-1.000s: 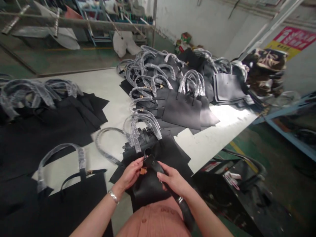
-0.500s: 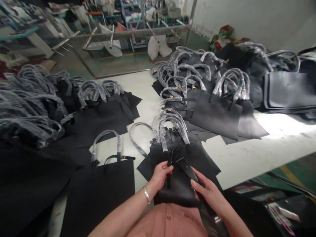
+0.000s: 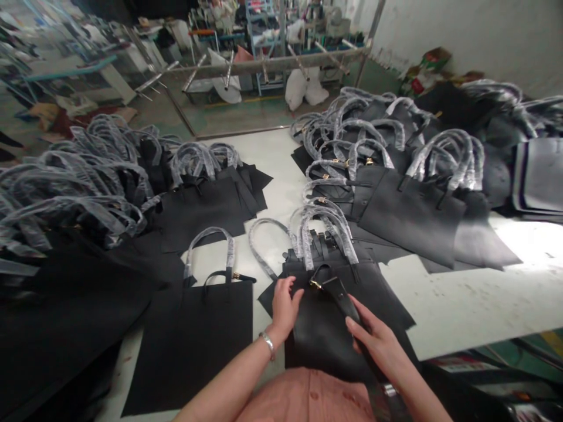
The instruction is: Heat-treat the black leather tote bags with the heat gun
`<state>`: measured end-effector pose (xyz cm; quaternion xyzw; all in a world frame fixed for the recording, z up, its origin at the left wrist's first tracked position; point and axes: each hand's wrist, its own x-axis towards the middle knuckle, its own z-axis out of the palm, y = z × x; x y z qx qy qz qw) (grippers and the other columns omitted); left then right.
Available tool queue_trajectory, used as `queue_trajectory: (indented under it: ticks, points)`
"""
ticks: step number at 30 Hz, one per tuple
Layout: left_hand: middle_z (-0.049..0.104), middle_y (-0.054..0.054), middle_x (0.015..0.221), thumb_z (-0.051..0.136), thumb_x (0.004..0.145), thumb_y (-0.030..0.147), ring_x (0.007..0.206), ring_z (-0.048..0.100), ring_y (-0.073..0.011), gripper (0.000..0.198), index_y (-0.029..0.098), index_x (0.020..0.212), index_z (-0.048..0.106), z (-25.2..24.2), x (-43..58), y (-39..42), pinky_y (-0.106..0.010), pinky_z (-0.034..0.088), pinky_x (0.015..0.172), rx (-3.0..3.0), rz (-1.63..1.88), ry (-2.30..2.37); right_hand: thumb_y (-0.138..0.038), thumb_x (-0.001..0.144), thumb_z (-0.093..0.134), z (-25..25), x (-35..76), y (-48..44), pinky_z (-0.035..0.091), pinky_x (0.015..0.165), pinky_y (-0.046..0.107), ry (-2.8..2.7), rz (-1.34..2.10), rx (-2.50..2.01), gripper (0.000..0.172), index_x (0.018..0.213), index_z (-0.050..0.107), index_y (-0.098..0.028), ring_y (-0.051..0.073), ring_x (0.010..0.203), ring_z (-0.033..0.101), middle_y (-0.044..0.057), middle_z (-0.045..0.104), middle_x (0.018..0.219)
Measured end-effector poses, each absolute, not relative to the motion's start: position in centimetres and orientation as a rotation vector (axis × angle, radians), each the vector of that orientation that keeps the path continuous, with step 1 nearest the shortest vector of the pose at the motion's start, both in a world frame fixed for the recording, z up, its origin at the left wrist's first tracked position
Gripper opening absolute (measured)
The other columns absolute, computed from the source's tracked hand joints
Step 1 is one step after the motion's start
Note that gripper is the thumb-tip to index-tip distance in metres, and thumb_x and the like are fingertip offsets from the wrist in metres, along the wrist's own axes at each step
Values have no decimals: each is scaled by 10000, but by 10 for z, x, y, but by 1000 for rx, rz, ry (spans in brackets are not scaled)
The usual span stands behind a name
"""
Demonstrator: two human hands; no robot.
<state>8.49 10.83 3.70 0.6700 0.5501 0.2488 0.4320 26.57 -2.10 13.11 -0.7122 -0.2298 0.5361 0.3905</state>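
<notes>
A black leather bag (image 3: 323, 328) lies on the white table right in front of me, on top of a small stack of similar bags. My left hand (image 3: 285, 305), a silver bracelet on its wrist, rests with curled fingers on the bag's upper left edge. My right hand (image 3: 379, 346) grips a black strap (image 3: 341, 296) that runs up to a gold buckle (image 3: 315, 284) near the bag's top. Plastic-wrapped handles (image 3: 325, 231) arch just beyond the buckle.
One flat black bag (image 3: 193, 334) lies to my left. Heaps of black bags with wrapped handles fill the left side (image 3: 83, 193) and the far right (image 3: 396, 176) of the white table (image 3: 461, 299). Metal racks and a green floor lie beyond.
The view has swung left and down. The strap, held raised in a loop between both hands before, now lies along the bag, and my left hand has flattened onto the bag's edge.
</notes>
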Motion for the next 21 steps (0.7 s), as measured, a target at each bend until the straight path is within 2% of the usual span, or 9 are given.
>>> queue_trajectory:
  ticks: [3,7,12,14,16,19,21]
  points:
    - [534,-96,1086,695,760,246,1018,530,-237,435,162,1151,524,29,73,132,-362,425,906,1775,543,1545,-514,769,648,128,269,-33,431,510,274,-536,1366,-1791,764,1419,401,-196,133,497,509,-47,548,654]
    - [542,-61,951,730,742,271,857,557,-210,365,151,1033,545,26,69,148,-333,456,804,1772,444,1550,-533,747,667,124,270,-47,412,495,272,-425,1346,-1791,814,1422,371,-186,125,500,487,-40,542,685]
    - [491,-82,1059,738,733,275,1020,507,-246,357,166,1035,582,42,74,148,-361,410,923,1934,472,1510,-557,690,721,125,271,-60,416,492,264,-299,1291,-1735,872,1399,384,-177,121,520,477,-31,553,732]
    - [489,-84,1035,757,694,247,1054,487,-268,351,160,993,596,45,78,148,-390,377,965,1908,514,1511,-562,676,732,126,271,-65,411,486,260,-255,1265,-1718,887,1395,383,-178,118,515,473,-31,556,739]
    - [511,-75,960,771,647,219,1061,483,-287,272,155,852,603,46,85,149,-412,352,984,1736,546,1466,-565,671,735,127,272,-70,405,484,254,-217,1236,-1706,886,1391,386,-186,116,517,474,-32,561,746]
    - [529,-47,727,764,635,268,917,545,-287,244,156,624,547,49,97,150,-408,411,891,1504,499,1334,-564,661,741,127,274,-80,403,481,254,-175,1187,-1711,880,1386,403,-198,126,524,489,-34,568,730]
    - [550,-40,649,725,681,362,800,575,-259,270,143,633,573,61,105,152,-372,460,783,1461,467,1235,-562,657,745,126,277,-88,397,472,255,-142,1144,-1714,888,1393,403,-201,135,519,494,-38,566,697]
